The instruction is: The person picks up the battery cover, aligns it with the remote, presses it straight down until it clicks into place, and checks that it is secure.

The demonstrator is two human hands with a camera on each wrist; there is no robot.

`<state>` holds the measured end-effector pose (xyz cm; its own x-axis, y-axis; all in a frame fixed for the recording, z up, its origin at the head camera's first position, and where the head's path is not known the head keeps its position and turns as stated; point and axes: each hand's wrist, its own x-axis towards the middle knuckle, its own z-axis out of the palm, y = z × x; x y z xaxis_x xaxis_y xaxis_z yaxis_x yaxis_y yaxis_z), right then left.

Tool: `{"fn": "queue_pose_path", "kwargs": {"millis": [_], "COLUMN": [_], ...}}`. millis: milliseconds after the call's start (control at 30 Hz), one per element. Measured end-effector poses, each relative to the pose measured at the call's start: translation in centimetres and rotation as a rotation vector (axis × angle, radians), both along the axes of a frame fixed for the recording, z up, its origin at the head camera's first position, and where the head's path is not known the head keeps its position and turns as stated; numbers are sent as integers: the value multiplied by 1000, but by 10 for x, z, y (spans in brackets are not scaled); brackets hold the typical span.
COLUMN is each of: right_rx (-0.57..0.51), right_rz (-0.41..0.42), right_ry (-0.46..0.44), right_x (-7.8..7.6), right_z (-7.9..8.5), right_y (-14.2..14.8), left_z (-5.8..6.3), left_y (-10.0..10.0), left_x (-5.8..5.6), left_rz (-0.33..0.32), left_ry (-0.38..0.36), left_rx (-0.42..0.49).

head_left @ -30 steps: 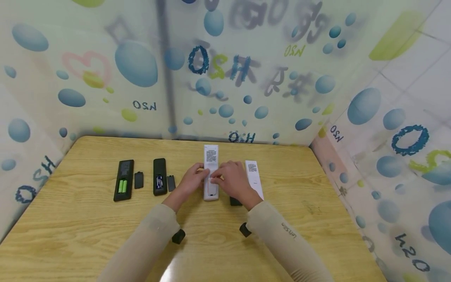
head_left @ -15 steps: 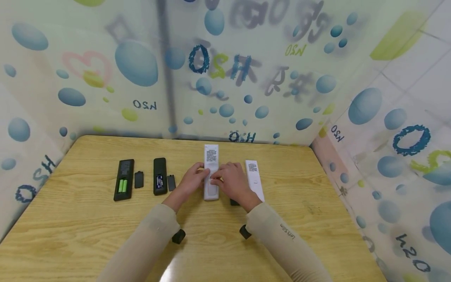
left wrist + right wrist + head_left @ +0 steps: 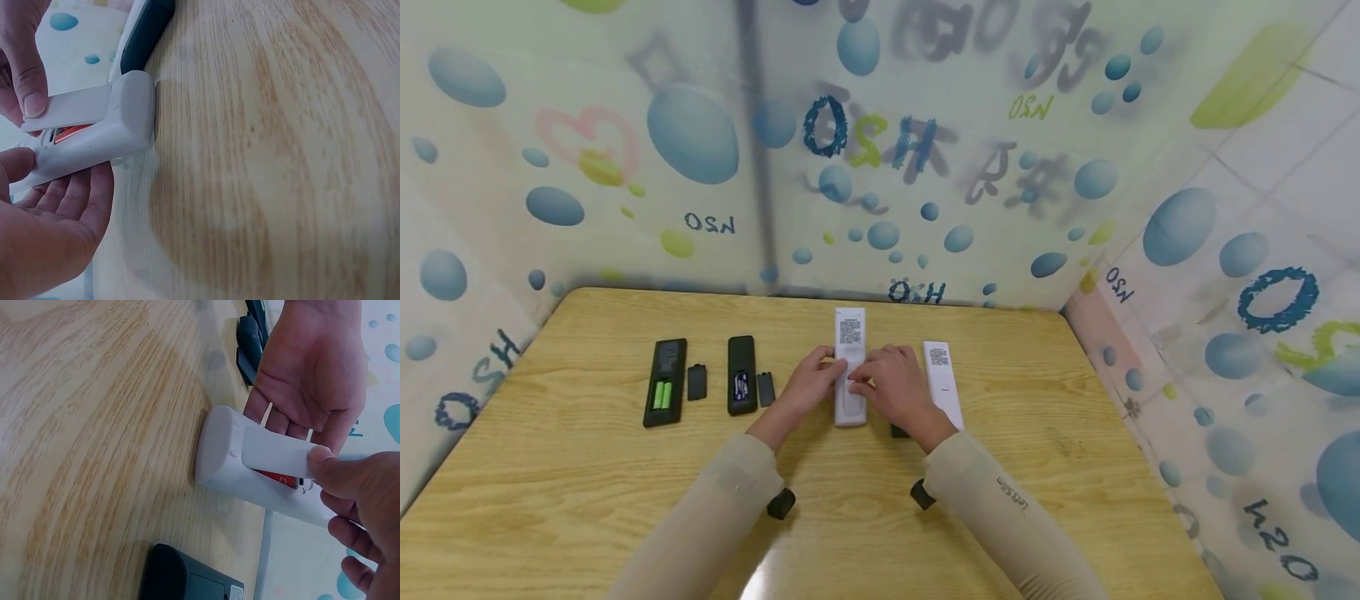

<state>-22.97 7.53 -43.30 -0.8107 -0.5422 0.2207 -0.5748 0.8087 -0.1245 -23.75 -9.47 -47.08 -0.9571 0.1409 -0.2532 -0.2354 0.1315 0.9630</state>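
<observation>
A white remote control (image 3: 850,329) lies back side up on the wooden table. My left hand (image 3: 808,379) grips its side, with the thumb on the near edge and the fingers beneath, as the left wrist view shows. Over the battery compartment sits a white battery cover (image 3: 278,451), its lower end against the remote and its other end slightly raised. My right hand (image 3: 895,383) pinches that raised end, the thumb (image 3: 331,469) on top. Under the tilted cover a red battery (image 3: 278,477) and a metal contact show through the gap.
To the left lie a black remote (image 3: 667,358) with green batteries, its loose cover (image 3: 697,382), another black remote (image 3: 741,354) with dark blue batteries and its cover (image 3: 766,388). Right of my hands are a second white remote (image 3: 942,375) and a dark remote (image 3: 187,575). A wall stands behind the table.
The cover's lower end has come down over the compartment, hiding the opening that showed there a second ago. Both hands stay in nearly the same place.
</observation>
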Motion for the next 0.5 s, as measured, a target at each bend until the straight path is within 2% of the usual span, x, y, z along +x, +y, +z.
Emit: {"fn": "queue_pose_path", "kwargs": {"millis": [500], "right_rx": [5], "right_rz": [-61], "right_ry": [22], "right_x": [-4], "right_z": [-7], "right_y": [-3], "left_z": [1], "left_y": [1], "left_x": [1], "left_rz": [1], "left_ry": [-1], "left_rx": [8]}}
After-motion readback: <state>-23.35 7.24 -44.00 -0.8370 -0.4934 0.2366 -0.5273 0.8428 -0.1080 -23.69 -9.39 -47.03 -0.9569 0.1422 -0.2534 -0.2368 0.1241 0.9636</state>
